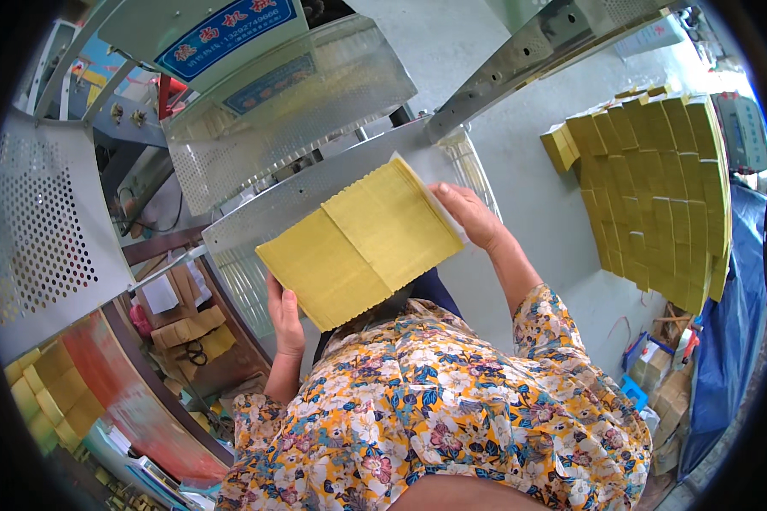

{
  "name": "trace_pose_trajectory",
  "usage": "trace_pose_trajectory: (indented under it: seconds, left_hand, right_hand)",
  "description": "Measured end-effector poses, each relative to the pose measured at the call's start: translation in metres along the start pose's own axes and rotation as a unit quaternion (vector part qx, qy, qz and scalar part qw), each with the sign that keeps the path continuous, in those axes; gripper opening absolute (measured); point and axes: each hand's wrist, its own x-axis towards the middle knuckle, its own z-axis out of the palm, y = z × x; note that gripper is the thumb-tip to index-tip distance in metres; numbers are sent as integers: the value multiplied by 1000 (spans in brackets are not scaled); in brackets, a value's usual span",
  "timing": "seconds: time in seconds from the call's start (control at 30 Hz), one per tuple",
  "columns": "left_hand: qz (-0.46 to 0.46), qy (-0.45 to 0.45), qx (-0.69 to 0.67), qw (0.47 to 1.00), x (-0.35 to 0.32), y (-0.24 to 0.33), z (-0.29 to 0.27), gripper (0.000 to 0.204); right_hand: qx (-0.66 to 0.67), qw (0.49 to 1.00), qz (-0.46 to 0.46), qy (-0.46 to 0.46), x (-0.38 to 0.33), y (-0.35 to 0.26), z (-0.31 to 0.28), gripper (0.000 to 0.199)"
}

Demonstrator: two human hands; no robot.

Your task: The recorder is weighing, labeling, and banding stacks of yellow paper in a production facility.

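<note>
Above my lap, my left hand (285, 317) and right hand (469, 215) grip opposite ends of a yellow paper stack (362, 243), keeping it level and squared beside the perforated metal machine (290, 94).

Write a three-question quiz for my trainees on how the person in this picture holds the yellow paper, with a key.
1. True or false: both hands hold the yellow paper stack.
2. Which hand has its grip on the stack's lower corner? A. left hand B. right hand
3. Fill in: the big pile of yellow bundles lies to the person's ____.

Key: 1 true; 2 A; 3 right.
</note>
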Motion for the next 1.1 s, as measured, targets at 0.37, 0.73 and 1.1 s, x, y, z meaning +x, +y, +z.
trace_pose_trajectory:
  seconds: [0.37,0.73,1.1]
  left_hand:
    - [-30,24,1,999,-4,7,0,55]
    - [-167,52,-233,957,-1,22,-5,51]
    - [-254,32,-165,952,19,21,1,39]
  right_hand:
    - [-48,993,11,-104,0,-7,-5,59]
    - [-72,991,18,-110,1,-10,1,54]
    - [-130,991,-18,-12,8,-8,16,33]
